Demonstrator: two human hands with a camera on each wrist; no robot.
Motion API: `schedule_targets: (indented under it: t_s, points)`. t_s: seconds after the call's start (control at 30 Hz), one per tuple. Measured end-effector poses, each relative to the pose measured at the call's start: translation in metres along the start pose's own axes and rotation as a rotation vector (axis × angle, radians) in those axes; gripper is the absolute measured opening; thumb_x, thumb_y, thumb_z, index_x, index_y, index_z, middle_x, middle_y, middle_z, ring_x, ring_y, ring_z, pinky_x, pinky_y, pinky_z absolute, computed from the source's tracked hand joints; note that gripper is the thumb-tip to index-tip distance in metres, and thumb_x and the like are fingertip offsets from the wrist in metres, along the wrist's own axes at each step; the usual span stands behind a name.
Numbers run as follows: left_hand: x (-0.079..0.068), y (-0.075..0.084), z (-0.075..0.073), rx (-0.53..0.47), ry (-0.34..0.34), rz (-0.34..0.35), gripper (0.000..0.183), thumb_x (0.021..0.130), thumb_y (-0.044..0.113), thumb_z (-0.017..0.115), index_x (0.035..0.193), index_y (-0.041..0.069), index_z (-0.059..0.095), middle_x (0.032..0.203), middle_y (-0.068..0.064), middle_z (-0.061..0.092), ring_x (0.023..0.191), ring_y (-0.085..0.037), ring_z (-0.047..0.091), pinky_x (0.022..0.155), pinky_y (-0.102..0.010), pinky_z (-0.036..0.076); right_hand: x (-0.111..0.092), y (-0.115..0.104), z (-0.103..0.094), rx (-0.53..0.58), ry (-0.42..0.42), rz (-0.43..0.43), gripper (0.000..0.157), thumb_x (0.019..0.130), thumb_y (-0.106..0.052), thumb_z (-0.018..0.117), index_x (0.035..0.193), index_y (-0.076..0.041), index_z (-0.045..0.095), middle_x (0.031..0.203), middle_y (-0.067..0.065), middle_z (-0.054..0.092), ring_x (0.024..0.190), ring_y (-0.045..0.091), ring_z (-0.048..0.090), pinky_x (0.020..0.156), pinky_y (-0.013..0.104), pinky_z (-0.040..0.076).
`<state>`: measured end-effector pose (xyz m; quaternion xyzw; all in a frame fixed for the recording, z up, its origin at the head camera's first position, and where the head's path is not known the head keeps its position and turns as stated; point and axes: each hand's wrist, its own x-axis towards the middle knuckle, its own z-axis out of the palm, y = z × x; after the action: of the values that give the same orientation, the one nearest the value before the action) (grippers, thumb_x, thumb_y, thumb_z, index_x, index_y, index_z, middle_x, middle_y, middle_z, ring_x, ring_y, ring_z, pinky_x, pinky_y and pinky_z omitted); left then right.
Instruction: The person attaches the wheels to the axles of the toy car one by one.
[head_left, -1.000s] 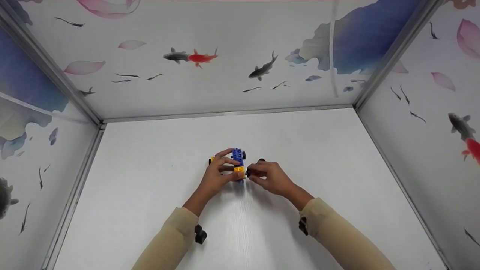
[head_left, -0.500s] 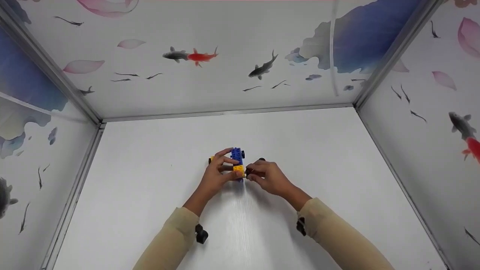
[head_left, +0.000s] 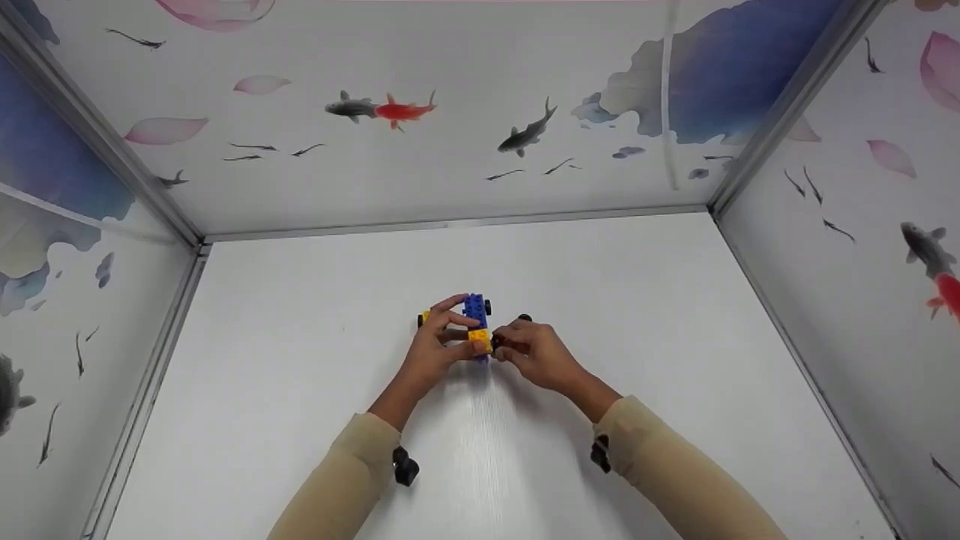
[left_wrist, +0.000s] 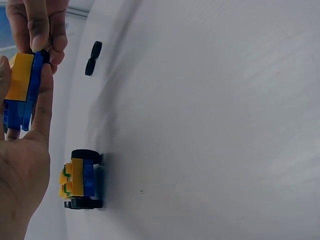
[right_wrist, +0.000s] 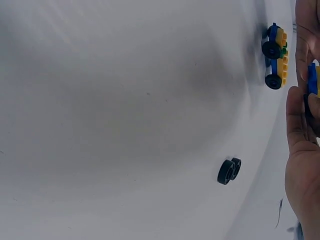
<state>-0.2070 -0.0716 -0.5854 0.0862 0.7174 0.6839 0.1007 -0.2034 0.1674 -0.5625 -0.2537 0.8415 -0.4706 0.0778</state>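
Observation:
My left hand grips a toy building-block car, a long blue base with a yellow block on its near end. One black wheel shows on the car's far right side. From the right, my right hand pinches a black wheel against the car's near right side; fingers hide most of that wheel. In the left wrist view the yellow block sits on the blue base, with the right fingertips at its end.
A second yellow-and-blue toy car, with black wheels and a green part, stands on the white table left of my left hand. Two loose black wheels lie beyond my right hand. Patterned walls enclose the table's back and sides.
The wheel in my right hand has come closer to the car's side, narrowing the gap between them. The left hand keeps its grip on the car, almost in place.

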Motion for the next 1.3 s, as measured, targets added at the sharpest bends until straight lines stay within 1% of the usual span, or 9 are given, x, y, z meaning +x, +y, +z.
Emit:
schedule_targets:
  t_s: [0.17, 0.27, 0.43, 0.57, 0.73, 0.87, 0.97, 1.13, 1.3]
  points:
    - [0.0011, 0.0021, 0.0025, 0.004, -0.003, -0.003, 0.035, 0.095, 0.03, 0.087, 0.125, 0.016, 0.075, 0.177, 0.004, 0.036, 0.134, -0.036, 0.069, 0.099, -0.037, 0.067, -0.0001, 0.0004, -0.0008, -0.021, 0.003, 0.001, 0.033, 0.103, 0.001, 0.074, 0.136, 0.0, 0.076, 0.117, 0.014, 0.076, 0.106, 0.022, 0.077, 0.1, 0.034, 0.066]
    - [0.0013, 0.0043, 0.0033, 0.014, 0.001, -0.011, 0.034, 0.095, 0.032, 0.088, 0.124, 0.019, 0.075, 0.177, 0.008, 0.036, 0.135, -0.034, 0.069, 0.1, -0.037, 0.067, 0.0006, -0.0012, -0.0013, -0.05, 0.008, 0.007, 0.033, 0.103, 0.0, 0.075, 0.136, 0.0, 0.076, 0.117, 0.013, 0.076, 0.107, 0.021, 0.076, 0.1, 0.035, 0.066]
    - [0.0025, 0.0058, 0.0036, 0.018, -0.006, -0.009, 0.034, 0.093, 0.032, 0.09, 0.121, 0.02, 0.076, 0.174, 0.012, 0.039, 0.133, -0.034, 0.069, 0.1, -0.038, 0.067, 0.002, -0.0023, -0.0007, -0.087, 0.008, -0.021, 0.032, 0.103, -0.002, 0.075, 0.135, 0.0, 0.077, 0.117, 0.014, 0.076, 0.108, 0.025, 0.076, 0.098, 0.038, 0.067]
    - [0.0017, 0.0037, 0.0043, 0.025, -0.013, 0.005, 0.034, 0.093, 0.031, 0.09, 0.121, 0.018, 0.076, 0.175, 0.01, 0.04, 0.13, -0.034, 0.07, 0.099, -0.038, 0.067, 0.0014, 0.0003, 0.001, -0.113, 0.004, -0.045, 0.03, 0.103, -0.001, 0.075, 0.133, -0.001, 0.078, 0.116, 0.014, 0.077, 0.108, 0.025, 0.076, 0.097, 0.037, 0.067]
    - [-0.0003, 0.0026, 0.0036, 0.03, 0.0, 0.012, 0.036, 0.093, 0.03, 0.09, 0.123, 0.018, 0.075, 0.177, 0.008, 0.038, 0.131, -0.034, 0.07, 0.098, -0.038, 0.068, 0.0015, 0.0008, 0.0015, -0.07, 0.009, -0.033, 0.03, 0.102, -0.003, 0.077, 0.132, -0.003, 0.079, 0.114, 0.012, 0.079, 0.105, 0.024, 0.079, 0.094, 0.033, 0.068]
    - [-0.0011, 0.0043, 0.0032, 0.015, 0.02, 0.021, 0.037, 0.094, 0.032, 0.09, 0.125, 0.019, 0.076, 0.178, 0.009, 0.037, 0.132, -0.035, 0.069, 0.099, -0.038, 0.067, 0.004, -0.0012, -0.0002, -0.04, 0.027, -0.002, 0.031, 0.102, -0.005, 0.079, 0.133, -0.007, 0.079, 0.114, 0.01, 0.079, 0.102, 0.023, 0.081, 0.09, 0.033, 0.069]
    - [-0.0025, 0.0056, 0.0035, 0.004, 0.028, 0.014, 0.036, 0.094, 0.034, 0.09, 0.124, 0.021, 0.076, 0.177, 0.012, 0.037, 0.133, -0.034, 0.068, 0.099, -0.038, 0.067, 0.0049, -0.0018, -0.0004, -0.031, 0.022, 0.022, 0.033, 0.101, -0.005, 0.079, 0.134, -0.008, 0.079, 0.116, 0.009, 0.079, 0.104, 0.022, 0.081, 0.091, 0.034, 0.069]
    - [-0.0047, 0.0069, 0.0039, -0.001, 0.034, 0.008, 0.032, 0.099, 0.04, 0.085, 0.122, 0.021, 0.075, 0.176, 0.014, 0.039, 0.133, -0.032, 0.068, 0.096, -0.039, 0.068, 0.0043, -0.0013, -0.0004, -0.006, 0.008, 0.027, 0.032, 0.103, -0.009, 0.079, 0.134, -0.01, 0.079, 0.119, 0.01, 0.078, 0.107, 0.027, 0.081, 0.094, 0.042, 0.069]
    - [-0.0048, 0.0064, 0.0037, -0.026, 0.039, 0.018, 0.033, 0.101, 0.038, 0.083, 0.127, 0.021, 0.072, 0.175, 0.012, 0.04, 0.13, -0.032, 0.069, 0.094, -0.041, 0.069, 0.0065, -0.0015, -0.0019, 0.019, 0.019, 0.054, 0.03, 0.106, -0.025, 0.076, 0.133, -0.012, 0.08, 0.121, 0.009, 0.079, 0.111, 0.03, 0.079, 0.096, 0.048, 0.068]
